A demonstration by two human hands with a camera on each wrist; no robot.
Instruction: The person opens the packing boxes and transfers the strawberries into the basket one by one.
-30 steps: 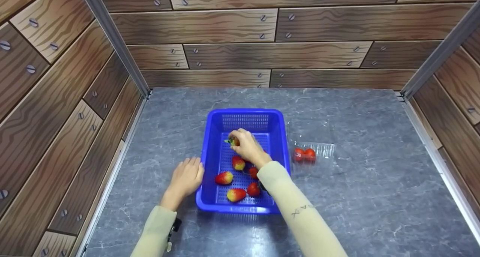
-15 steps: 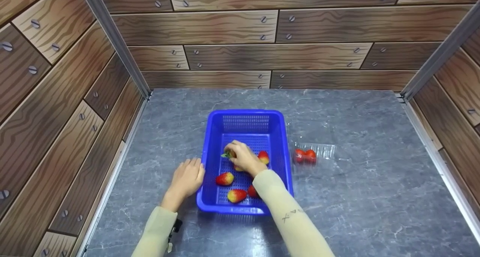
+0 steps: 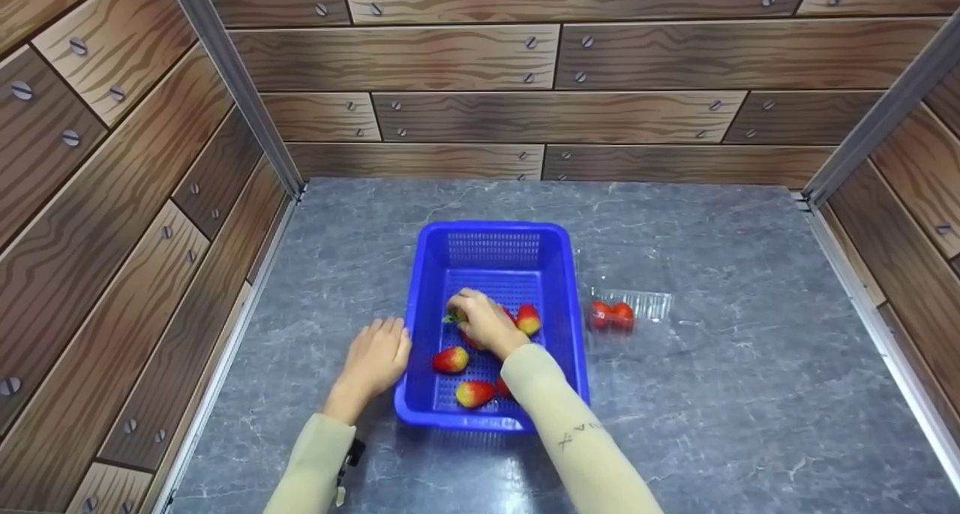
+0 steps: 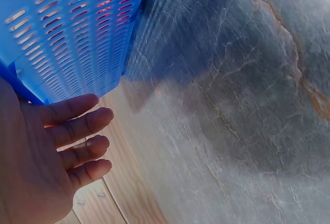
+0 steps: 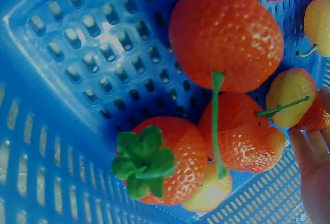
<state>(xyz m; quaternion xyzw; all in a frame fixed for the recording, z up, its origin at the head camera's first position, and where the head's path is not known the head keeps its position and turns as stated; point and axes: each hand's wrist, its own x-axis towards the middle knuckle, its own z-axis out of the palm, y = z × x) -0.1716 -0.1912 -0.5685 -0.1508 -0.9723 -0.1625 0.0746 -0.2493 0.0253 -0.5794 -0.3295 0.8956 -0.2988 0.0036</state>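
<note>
Inside the blue plastic basket (image 3: pixel 414 304), my right hand (image 3: pixel 484 323) has its fingers curled round a strawberry, whose green leaves (image 3: pixel 451 318) stick out past the fingertips. The hand hides most of that fruit. Several other red and yellow strawberries, such as this one (image 3: pixel 450 359) and another (image 3: pixel 475 394), lie on the basket floor. In the right wrist view, my fingers are at the edge beside a yellow-red strawberry (image 5: pixel 290 92), and a leafy red one (image 5: pixel 183 154) sits lower left. My left hand (image 3: pixel 375 354) rests by the basket's left side, fingers extended and holding nothing.
Right of the basket, a clear plastic box (image 3: pixel 651 304) with two small red fruits (image 3: pixel 611 316) in it stands on the grey marbled table (image 3: pixel 750 349). Wood-patterned walls (image 3: pixel 465 116) enclose the back and both sides.
My right hand has moved nearer and slightly left within the basket, bringing the strawberry down among the others. The far-right strawberry shows again. The left hand keeps its place.
</note>
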